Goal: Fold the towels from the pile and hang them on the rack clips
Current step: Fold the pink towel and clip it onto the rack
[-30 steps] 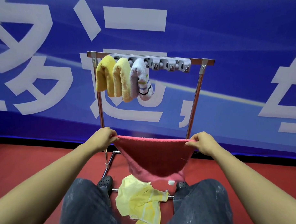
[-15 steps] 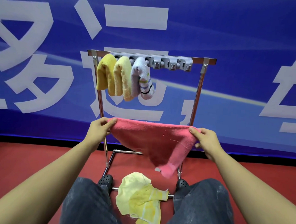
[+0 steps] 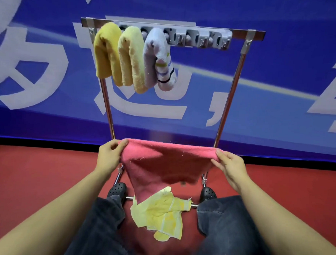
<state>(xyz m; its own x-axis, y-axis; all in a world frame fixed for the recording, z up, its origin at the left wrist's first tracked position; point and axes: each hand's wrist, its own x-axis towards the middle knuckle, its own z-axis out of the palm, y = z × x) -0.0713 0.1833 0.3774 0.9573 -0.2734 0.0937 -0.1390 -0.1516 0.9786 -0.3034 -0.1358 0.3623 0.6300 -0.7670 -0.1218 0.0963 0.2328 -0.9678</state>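
I hold a pink towel stretched between both hands in front of the metal rack. My left hand pinches its left top corner and my right hand grips the right top corner. The towel sags into a point hanging down toward the floor. A pale yellow towel lies crumpled on the floor between my knees. On the grey clip bar hang a mustard towel, a light yellow towel and a white striped towel; the right clips hold nothing.
A blue banner with white characters covers the wall behind the rack. The floor is red carpet. My black shoes rest against the rack's lower bar, and my dark-trousered legs fill the bottom of the view.
The towel was lifted and then lowered again, its hanging corner swinging from right of middle to the left. My head has tilted down, and the rack appears closer.
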